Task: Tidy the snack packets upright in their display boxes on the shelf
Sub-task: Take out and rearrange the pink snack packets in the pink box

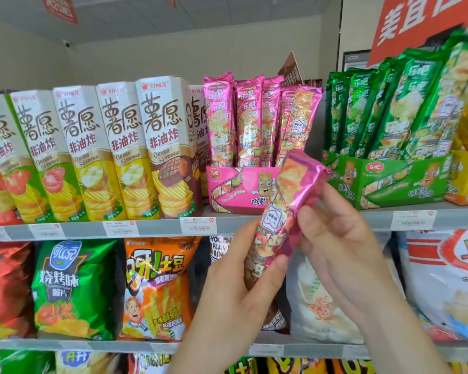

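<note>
Obscuring pink packet (284,209) partly: left hand (238,292)

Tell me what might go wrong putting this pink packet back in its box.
The pink packet, gripped by the left hand and right hand, is tilted; pushed in that way it may crumple against the pink display box rim. The leaning packet at the box's right end lies across its neighbours, so a nudge may tip it further.

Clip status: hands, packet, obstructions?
Left hand and right hand both grip long pink foil snack packet, tilted, out of box. Pink cardboard display box behind, rightmost packet leaning. Nothing blocking.
</note>
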### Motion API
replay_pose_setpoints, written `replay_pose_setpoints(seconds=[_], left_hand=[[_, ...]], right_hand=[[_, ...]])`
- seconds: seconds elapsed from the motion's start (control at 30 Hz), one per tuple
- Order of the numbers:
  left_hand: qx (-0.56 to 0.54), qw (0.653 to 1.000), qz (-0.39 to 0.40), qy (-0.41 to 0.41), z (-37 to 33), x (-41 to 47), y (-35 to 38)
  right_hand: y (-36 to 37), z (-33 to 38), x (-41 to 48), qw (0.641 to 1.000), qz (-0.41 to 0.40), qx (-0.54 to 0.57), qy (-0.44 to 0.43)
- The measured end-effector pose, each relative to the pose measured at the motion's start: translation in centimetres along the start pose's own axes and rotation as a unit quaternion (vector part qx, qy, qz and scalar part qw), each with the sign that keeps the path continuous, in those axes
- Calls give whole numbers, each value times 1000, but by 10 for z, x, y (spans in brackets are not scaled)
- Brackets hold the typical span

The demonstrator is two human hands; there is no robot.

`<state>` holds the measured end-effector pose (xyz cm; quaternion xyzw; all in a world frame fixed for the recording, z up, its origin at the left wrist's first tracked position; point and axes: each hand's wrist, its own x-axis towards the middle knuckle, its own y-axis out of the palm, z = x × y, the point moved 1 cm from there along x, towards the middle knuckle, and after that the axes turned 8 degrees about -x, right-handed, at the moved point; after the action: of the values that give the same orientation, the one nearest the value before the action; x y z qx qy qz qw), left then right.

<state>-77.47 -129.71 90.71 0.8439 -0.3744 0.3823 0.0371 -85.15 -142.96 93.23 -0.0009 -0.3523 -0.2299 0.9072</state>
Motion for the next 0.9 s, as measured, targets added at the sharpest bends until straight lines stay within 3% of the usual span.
replay_pose_setpoints(seconds=[0.1,0.27,0.47,0.57,0.7,0.9], left_hand=[[-17,1000,8,-22,1,-1,-1],[3,995,-94,35,-9,14,-13],[-30,993,-53,100,-26,42,-12],[-78,982,-138,108,-27,46,-14],[-254,927,-276,22,-17,50,-26],[-301,889,-345,6,-12,52,-30]], right_hand=[[-1,-3,-1,999,-33,-6,21],[1,-3,-7,996,-19,-84,16],[8,-1,-11,992,3,-123,-3],[3,-4,-13,980,84,-174,38],[-15,-5,-20,944,189,-245,118],[-37,-3,-28,917,264,-244,172]])
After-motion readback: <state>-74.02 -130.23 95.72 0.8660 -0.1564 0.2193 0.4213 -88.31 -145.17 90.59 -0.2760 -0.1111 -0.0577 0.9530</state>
